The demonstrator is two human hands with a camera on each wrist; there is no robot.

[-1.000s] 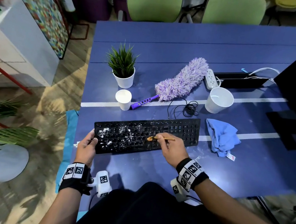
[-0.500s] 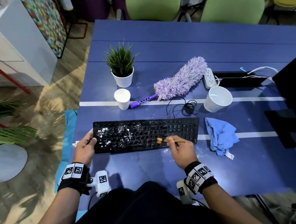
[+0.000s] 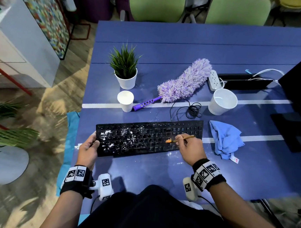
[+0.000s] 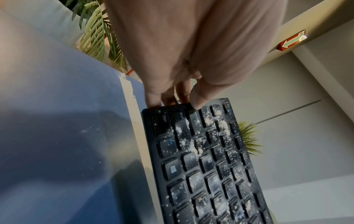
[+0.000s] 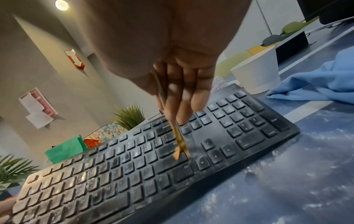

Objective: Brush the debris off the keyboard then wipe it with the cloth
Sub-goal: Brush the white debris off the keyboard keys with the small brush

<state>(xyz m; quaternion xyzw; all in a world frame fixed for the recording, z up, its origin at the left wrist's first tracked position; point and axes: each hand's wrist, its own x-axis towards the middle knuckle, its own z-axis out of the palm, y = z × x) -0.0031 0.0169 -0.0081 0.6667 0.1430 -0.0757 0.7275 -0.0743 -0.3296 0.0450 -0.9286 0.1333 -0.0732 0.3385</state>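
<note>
Keyboard: the black keyboard (image 3: 148, 137) lies flat on the blue tabletop (image 3: 189, 44), its long side toward the person; white crumbs cover the keys at its left end, while its right end looks mostly swept.
Left grip: the left hand (image 3: 87, 149) clasps the keyboard's left end, thumb on the top edge and fingers curled round the rim.
Right grip: the right hand (image 3: 188, 148) pinches a thin brush (image 3: 179, 138), its orange bristles resting on keys right of the keyboard's middle.
Cloth: the blue cloth (image 3: 224, 139) lies crumpled just beside the keyboard's right end, untouched.
Handling, keyboard: likely light, stiff and apt to slide under a stroke, so holding it by an end edge suits it; the keys give when pressed.
Handling, brush: slim and light, needing only a fingertip pinch partway along the handle.
Handling, cloth: soft and limp, so any bunched fold will do.
Head view only: the whole spread of debris and both hands together.
Left wrist view only: crumbs lodged between the keys near the Ctrl corner (image 4: 164, 121).
Right wrist view only: bristles on a wide key beside the arrow cluster (image 5: 214, 151), and dust on the tabletop in front of the keyboard.
</note>
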